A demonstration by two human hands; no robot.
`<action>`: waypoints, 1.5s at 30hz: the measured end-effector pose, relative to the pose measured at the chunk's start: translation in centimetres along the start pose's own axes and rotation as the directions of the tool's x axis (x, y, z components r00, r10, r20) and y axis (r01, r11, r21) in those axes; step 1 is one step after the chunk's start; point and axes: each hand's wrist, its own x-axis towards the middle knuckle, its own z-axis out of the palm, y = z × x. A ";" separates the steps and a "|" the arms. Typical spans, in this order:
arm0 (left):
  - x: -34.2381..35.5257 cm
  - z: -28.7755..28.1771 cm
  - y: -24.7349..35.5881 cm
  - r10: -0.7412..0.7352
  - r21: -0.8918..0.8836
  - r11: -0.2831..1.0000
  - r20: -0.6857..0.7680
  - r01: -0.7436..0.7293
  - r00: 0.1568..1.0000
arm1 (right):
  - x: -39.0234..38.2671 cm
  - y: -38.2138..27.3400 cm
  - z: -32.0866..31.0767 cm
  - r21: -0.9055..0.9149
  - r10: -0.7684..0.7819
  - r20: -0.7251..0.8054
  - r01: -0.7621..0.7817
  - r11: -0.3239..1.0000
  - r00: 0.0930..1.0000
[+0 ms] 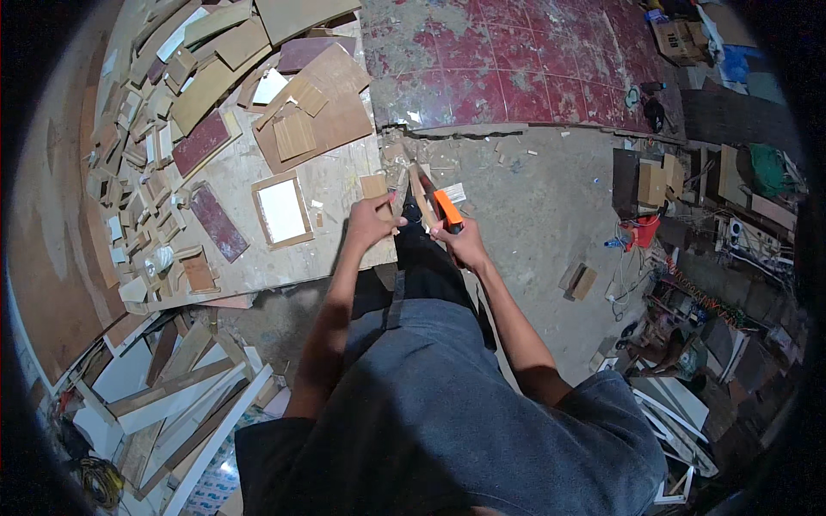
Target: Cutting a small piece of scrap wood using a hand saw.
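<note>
One broad workbench (331,251) fills my left, its far side crowded with offcuts, and I stand at its near right corner. On it lies a brown board (344,90) with small slats stacked on top; nearer me are a wood-framed white panel (284,211) and a maroon strip (218,222).

My right hand (467,244) is closed round the handle of what looks like a handsaw (446,208), orange and black, off the bench's right edge. Its dark blade points away from me, beside a narrow wooden strip (418,184); I cannot tell whether the two touch.

My left hand (371,227) is partly curled, its fingertips at the near end of a small wooden block (372,185) on the bench's edge. Whether it grips the block or merely rests against it, I cannot tell.

I judge this to be the setting-up or sawing of a small piece at the corner; no finished cut is clear. The next move, I think, calls for the block held firm, my left fingers well away from the teeth, and the blade lined up before a light first stroke.
</note>
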 end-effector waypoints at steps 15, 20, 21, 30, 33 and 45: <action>-12.8 -4.9 3.4 0.084 -0.729 0.672 -0.099 -0.129 0.992 | -9.4 -5.5 3.3 -0.090 -0.087 0.029 0.090 0.992 0.996; -15.6 -4.8 2.6 0.141 -0.734 0.617 -0.252 -0.284 0.958 | -12.5 -6.5 6.3 -0.049 -0.127 -0.035 0.125 0.991 0.991; -16.1 -4.6 2.5 0.170 -0.733 0.597 -0.283 -0.327 0.944 | -13.4 -7.2 7.3 -0.053 -0.133 -0.036 0.131 0.990 0.990; -20.4 -7.3 2.2 0.291 -0.676 0.602 -0.310 -0.425 0.905 | -17.7 -8.8 12.1 -0.012 -0.180 -0.207 0.182 0.983 0.962; -21.8 -8.4 2.7 0.325 -0.682 0.596 -0.276 -0.423 0.904 | -19.3 -9.5 12.6 -0.073 -0.203 -0.266 0.190 0.979 0.942; -21.6 -8.1 4.6 0.354 -0.737 0.554 -0.212 -0.387 0.911 | -20.9 -10.8 11.9 -0.125 -0.348 -0.235 0.326 0.937 0.908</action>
